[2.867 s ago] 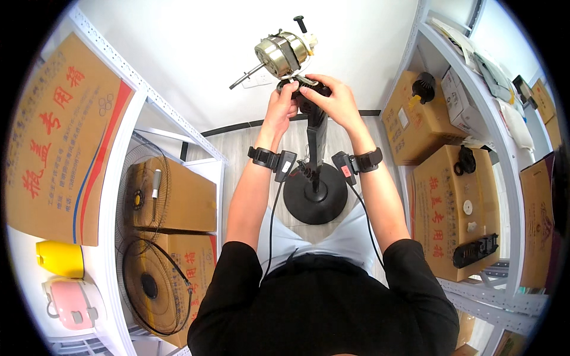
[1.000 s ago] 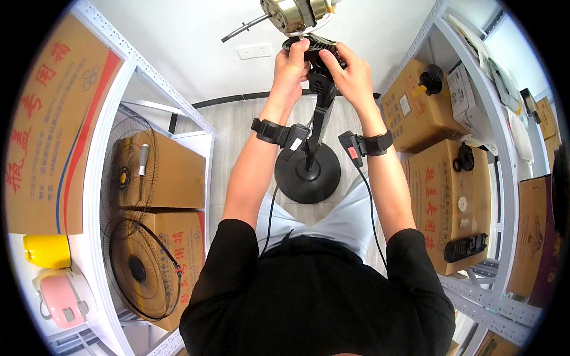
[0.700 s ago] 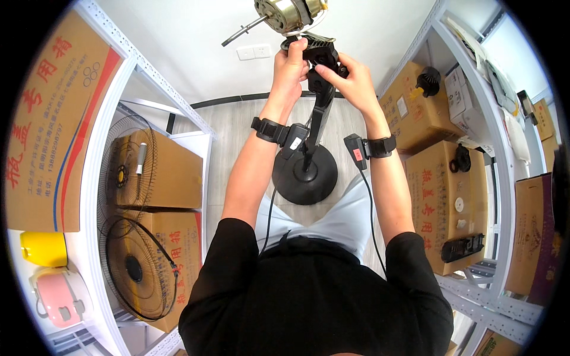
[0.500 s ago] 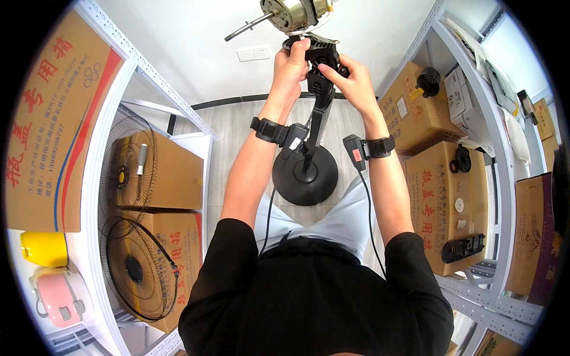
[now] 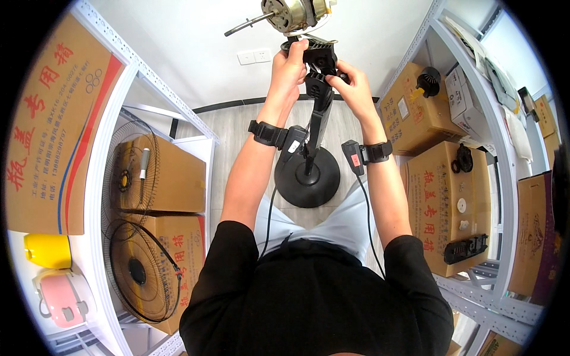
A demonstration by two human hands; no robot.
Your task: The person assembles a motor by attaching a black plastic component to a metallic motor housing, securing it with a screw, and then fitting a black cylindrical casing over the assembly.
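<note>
A partly stripped electric fan stands upright between my legs, with a round black base [image 5: 307,178] on the floor. Its bare brass-coloured motor [image 5: 290,15], with a long metal shaft pointing left, sits at the top. My left hand [image 5: 288,70] is closed round the left side of the black fan neck [image 5: 322,58] just below the motor, thumb up. On the neck's right side, my right hand [image 5: 355,86] pinches a small dark part at the joint; its fingertips are partly hidden. A black post [image 5: 320,118] runs from the neck down to the base.
Left shelves hold cardboard boxes [image 5: 163,172], two wire fan grilles [image 5: 145,273], and yellow and pink containers [image 5: 62,296]. On the right, boxes [image 5: 442,196] carry a black slotted housing [image 5: 466,249] and small fan parts. A wall socket [image 5: 254,57] is ahead. Cables hang from both wrist straps.
My right hand has shifted slightly at the neck's joint, its thumb moving a little right and down. The left hand keeps its hold. The view has shifted slightly.
</note>
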